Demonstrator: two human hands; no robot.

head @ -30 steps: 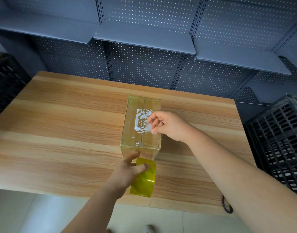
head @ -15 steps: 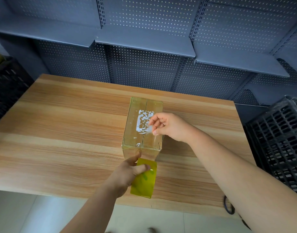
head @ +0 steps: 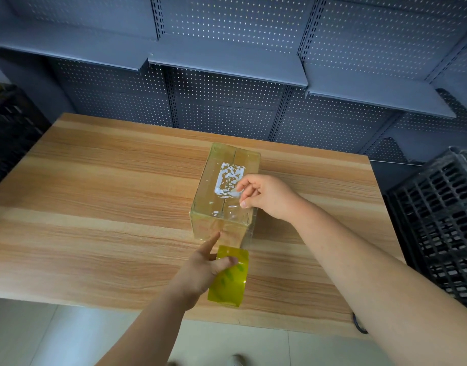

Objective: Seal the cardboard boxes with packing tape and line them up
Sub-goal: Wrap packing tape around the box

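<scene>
My left hand [head: 200, 270] grips the yellow tape roll [head: 231, 281] just before the near face of the cardboard box [head: 223, 207] on the table [head: 108, 207], index fingertip touching it, while my right hand [head: 266, 194] rests curled fingers on its top right edge, whether pinching tape I cannot tell.

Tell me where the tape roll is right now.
In the head view, the tape roll is low and centre, gripped by the left hand, right in front of the cardboard box and near the front edge of the table.
</scene>
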